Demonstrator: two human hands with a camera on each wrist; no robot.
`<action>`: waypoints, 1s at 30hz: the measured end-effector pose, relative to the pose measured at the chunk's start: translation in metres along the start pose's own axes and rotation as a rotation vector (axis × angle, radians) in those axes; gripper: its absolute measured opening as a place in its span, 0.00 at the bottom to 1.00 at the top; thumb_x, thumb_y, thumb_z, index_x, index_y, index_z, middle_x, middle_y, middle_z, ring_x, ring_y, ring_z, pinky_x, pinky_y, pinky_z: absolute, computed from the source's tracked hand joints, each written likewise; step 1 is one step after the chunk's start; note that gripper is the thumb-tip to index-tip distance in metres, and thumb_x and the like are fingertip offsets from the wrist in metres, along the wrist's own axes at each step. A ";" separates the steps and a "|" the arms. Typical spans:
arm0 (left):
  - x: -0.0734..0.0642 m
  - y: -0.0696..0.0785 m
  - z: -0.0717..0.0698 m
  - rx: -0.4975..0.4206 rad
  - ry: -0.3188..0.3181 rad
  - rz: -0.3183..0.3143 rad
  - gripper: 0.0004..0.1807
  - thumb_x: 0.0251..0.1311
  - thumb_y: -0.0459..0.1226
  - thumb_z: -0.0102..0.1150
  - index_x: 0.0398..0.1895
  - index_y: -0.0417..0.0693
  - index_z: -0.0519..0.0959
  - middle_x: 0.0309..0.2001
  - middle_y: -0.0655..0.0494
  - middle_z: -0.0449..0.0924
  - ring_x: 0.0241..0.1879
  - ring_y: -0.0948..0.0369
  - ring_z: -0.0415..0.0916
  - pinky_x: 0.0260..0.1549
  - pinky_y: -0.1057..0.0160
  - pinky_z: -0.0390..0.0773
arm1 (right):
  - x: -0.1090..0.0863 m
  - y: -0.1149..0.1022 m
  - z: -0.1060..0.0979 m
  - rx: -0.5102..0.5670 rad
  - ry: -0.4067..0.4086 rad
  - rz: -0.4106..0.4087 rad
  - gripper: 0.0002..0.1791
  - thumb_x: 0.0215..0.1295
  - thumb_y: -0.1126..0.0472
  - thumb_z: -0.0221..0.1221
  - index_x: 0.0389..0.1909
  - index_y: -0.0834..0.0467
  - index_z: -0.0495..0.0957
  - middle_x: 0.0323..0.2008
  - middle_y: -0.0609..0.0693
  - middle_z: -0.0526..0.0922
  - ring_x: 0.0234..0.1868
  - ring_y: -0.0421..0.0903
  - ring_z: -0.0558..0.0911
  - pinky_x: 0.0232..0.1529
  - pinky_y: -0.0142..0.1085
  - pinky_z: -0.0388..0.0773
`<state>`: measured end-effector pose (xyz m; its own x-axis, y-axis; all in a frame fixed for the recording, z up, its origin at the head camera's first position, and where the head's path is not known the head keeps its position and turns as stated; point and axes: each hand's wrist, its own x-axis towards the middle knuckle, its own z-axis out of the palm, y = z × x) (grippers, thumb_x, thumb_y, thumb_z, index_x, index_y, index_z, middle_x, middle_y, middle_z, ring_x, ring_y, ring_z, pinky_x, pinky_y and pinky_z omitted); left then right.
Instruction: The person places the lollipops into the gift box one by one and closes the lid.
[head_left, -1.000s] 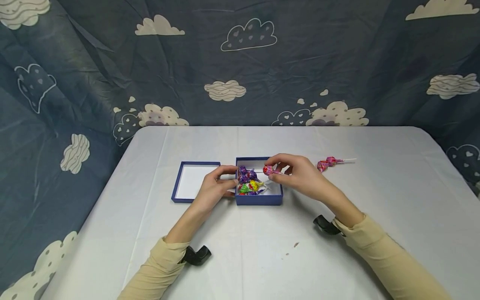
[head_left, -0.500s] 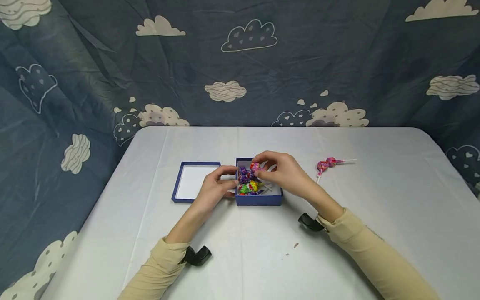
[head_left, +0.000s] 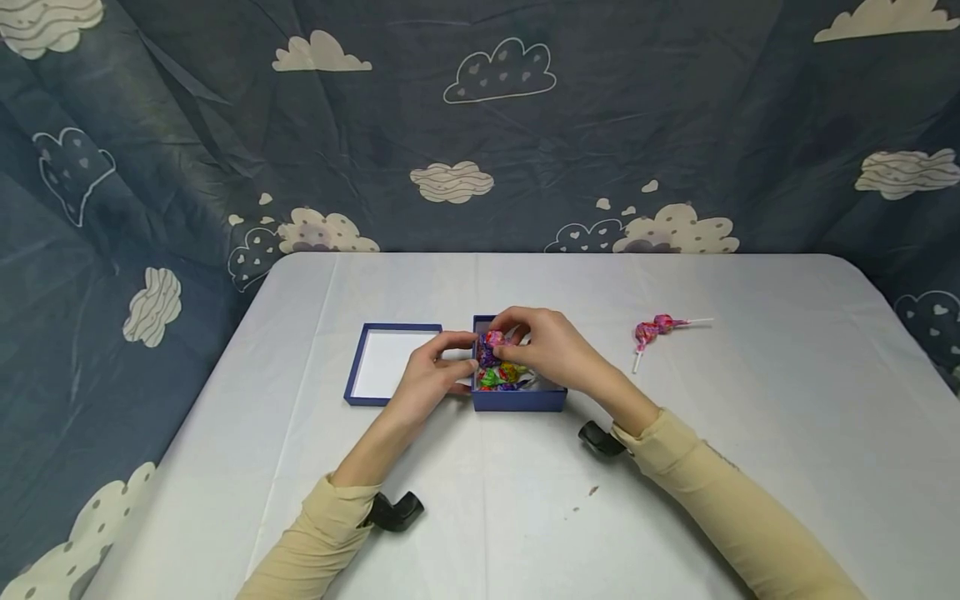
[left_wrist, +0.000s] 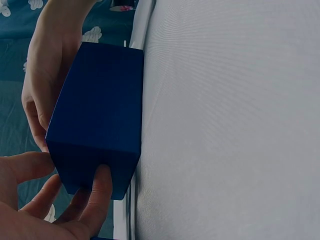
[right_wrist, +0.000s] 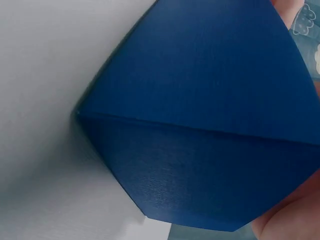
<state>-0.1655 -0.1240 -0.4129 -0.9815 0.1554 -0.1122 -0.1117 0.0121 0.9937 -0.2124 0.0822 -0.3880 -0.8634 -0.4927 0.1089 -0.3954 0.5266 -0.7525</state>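
Observation:
In the head view a blue box (head_left: pixel 519 402) stands without its lid, with several wrapped lollipops (head_left: pixel 489 377) in purple, green and yellow bunched at its left end. My right hand (head_left: pixel 551 346) reaches over the box and pinches a pink-red lollipop (head_left: pixel 495 337) above the purple ones; its stick is hidden by my hand. My left hand (head_left: pixel 431 371) holds the box's left end, its fingertips at the rim and against the outer wall. The left wrist view shows these fingers (left_wrist: pixel 102 187) on the blue side. Only outer walls show in the right wrist view.
The box lid (head_left: pixel 393 367) lies open side up, left of the box, close to my left hand. Two pink lollipops (head_left: pixel 651 328) lie to the right on the white table (head_left: pixel 480 483). A dark cloud-patterned cloth (head_left: pixel 637 125) hangs behind.
My right hand has moved left over the box with the pink-red lollipop, to its left end. The two lollipops on the table are now uncovered. My left hand has stayed put.

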 end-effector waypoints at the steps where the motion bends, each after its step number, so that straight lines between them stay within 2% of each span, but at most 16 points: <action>1: 0.000 0.000 0.000 0.002 0.001 0.000 0.21 0.61 0.28 0.59 0.58 0.44 0.77 0.56 0.47 0.74 0.45 0.45 0.80 0.37 0.55 0.84 | 0.001 0.000 0.000 -0.013 -0.008 0.003 0.11 0.63 0.58 0.66 0.46 0.51 0.82 0.38 0.44 0.82 0.36 0.44 0.79 0.31 0.40 0.77; 11: -0.001 -0.002 0.000 0.007 0.007 -0.003 0.21 0.61 0.27 0.59 0.58 0.44 0.77 0.56 0.47 0.74 0.43 0.47 0.80 0.35 0.56 0.84 | 0.011 -0.004 0.004 -0.090 -0.050 0.041 0.13 0.61 0.59 0.67 0.46 0.56 0.82 0.33 0.46 0.83 0.33 0.43 0.79 0.33 0.37 0.78; 18: 0.000 0.000 0.000 -0.002 -0.003 0.015 0.21 0.61 0.27 0.59 0.58 0.43 0.77 0.56 0.46 0.74 0.43 0.46 0.80 0.36 0.54 0.84 | 0.013 -0.006 0.009 -0.120 -0.053 0.055 0.12 0.61 0.61 0.66 0.46 0.55 0.82 0.34 0.45 0.83 0.33 0.42 0.79 0.33 0.37 0.78; 25: 0.000 -0.001 0.000 0.001 -0.004 0.020 0.22 0.60 0.27 0.58 0.59 0.42 0.76 0.56 0.45 0.73 0.43 0.47 0.81 0.35 0.56 0.85 | 0.013 -0.006 0.013 -0.206 -0.058 0.040 0.12 0.60 0.60 0.67 0.45 0.53 0.83 0.34 0.44 0.83 0.33 0.41 0.79 0.33 0.37 0.77; 30: 0.000 -0.001 0.001 0.003 0.000 0.019 0.21 0.60 0.27 0.59 0.58 0.42 0.77 0.56 0.45 0.74 0.42 0.47 0.80 0.36 0.54 0.85 | 0.012 -0.006 0.010 -0.199 -0.087 0.025 0.13 0.59 0.60 0.68 0.45 0.54 0.83 0.34 0.44 0.83 0.34 0.41 0.79 0.35 0.37 0.77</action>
<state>-0.1652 -0.1234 -0.4138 -0.9835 0.1553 -0.0931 -0.0924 0.0118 0.9956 -0.2168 0.0663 -0.3884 -0.8468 -0.5312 0.0288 -0.4359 0.6617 -0.6100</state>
